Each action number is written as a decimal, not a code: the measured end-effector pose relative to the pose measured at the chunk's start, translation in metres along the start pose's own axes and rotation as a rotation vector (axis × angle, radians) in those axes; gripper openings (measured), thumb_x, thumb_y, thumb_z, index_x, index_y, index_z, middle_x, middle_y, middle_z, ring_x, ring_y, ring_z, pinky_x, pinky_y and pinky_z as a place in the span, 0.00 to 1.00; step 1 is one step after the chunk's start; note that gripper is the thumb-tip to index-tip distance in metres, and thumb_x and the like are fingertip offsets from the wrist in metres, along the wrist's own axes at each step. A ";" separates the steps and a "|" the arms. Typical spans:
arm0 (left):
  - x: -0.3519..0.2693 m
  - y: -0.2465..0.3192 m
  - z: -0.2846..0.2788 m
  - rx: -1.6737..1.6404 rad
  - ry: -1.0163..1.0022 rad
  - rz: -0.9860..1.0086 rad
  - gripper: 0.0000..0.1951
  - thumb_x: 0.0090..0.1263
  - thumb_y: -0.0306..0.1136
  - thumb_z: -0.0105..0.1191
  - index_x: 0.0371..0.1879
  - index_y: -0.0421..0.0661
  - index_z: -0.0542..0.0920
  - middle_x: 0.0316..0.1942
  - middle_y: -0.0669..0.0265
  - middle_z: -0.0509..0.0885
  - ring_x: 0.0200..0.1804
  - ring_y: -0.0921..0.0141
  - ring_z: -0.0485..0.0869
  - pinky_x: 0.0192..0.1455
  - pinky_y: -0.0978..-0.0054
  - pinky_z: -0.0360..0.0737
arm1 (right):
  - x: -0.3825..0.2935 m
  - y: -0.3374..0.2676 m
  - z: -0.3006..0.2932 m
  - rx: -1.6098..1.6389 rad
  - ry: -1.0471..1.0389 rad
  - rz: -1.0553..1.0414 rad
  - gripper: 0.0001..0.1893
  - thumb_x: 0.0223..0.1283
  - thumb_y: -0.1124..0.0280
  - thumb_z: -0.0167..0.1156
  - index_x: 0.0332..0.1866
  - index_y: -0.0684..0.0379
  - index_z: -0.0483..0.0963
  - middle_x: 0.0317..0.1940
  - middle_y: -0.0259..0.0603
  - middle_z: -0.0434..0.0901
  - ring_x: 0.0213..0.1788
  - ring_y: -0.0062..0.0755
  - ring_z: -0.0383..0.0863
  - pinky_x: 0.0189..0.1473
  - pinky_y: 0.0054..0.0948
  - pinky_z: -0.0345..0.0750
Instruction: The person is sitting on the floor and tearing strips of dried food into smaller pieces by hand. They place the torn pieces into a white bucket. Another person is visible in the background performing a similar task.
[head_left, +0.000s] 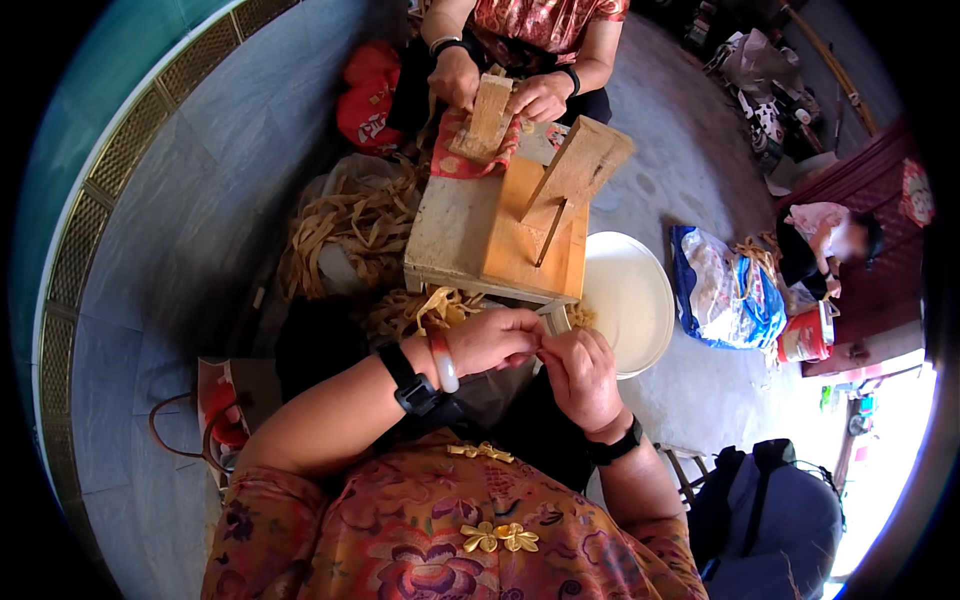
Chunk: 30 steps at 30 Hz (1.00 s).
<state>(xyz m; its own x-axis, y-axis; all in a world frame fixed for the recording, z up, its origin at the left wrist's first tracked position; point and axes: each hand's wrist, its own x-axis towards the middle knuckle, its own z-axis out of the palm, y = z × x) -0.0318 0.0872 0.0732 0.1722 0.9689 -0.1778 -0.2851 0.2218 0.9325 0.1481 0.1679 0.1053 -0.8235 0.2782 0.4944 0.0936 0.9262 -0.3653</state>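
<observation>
My left hand (499, 341) and my right hand (581, 367) meet at the fingertips in front of my chest, just beyond my lap. The fingers of both are bent and pinched together; whatever may be between them is too small to make out. Beyond them stands a low bench (450, 225) bearing a wooden board (517, 247) with an upright wooden block (581, 169) fixed on it. Tan, ribbon-like strips (435, 307) lie under the near edge of the bench, beside my left wrist. A round white tub (626, 300) stands just past my right hand, with small tan bits near its left side.
Across the bench a person's hands (457, 79) hold another wooden block (487, 120) over a red cloth (454, 161). A heap of tan strips (360, 225) lies left of the bench. A blue-and-white bag (724, 292) and a seated person (817, 240) are at the right.
</observation>
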 end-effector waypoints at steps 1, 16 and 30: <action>-0.009 0.005 0.001 -0.021 -0.028 -0.057 0.08 0.76 0.36 0.49 0.39 0.45 0.79 0.24 0.76 0.73 0.24 0.83 0.70 0.28 0.86 0.67 | -0.006 -0.001 0.000 -0.017 0.004 -0.003 0.12 0.49 0.81 0.65 0.39 0.60 0.74 0.31 0.41 0.78 0.34 0.45 0.78 0.39 0.39 0.75; -0.038 0.006 0.026 1.129 0.140 0.622 0.11 0.65 0.21 0.47 0.45 0.41 0.79 0.39 0.58 0.83 0.40 0.58 0.82 0.43 0.66 0.79 | -0.029 -0.034 0.016 0.090 0.077 -0.057 0.12 0.48 0.86 0.62 0.37 0.60 0.72 0.29 0.39 0.79 0.28 0.41 0.79 0.30 0.35 0.75; -0.030 -0.027 0.009 1.086 0.106 0.727 0.13 0.66 0.24 0.54 0.47 0.43 0.72 0.33 0.65 0.80 0.34 0.63 0.83 0.37 0.68 0.79 | -0.055 0.007 0.051 1.836 -0.048 0.978 0.08 0.70 0.74 0.52 0.49 0.62 0.73 0.40 0.41 0.82 0.36 0.21 0.78 0.33 0.17 0.71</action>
<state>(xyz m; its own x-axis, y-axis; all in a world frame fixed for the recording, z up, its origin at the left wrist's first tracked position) -0.0210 0.0511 0.0559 0.2134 0.8437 0.4926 0.6277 -0.5048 0.5926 0.1656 0.1458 0.0357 -0.8732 0.3760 -0.3101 -0.1046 -0.7660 -0.6342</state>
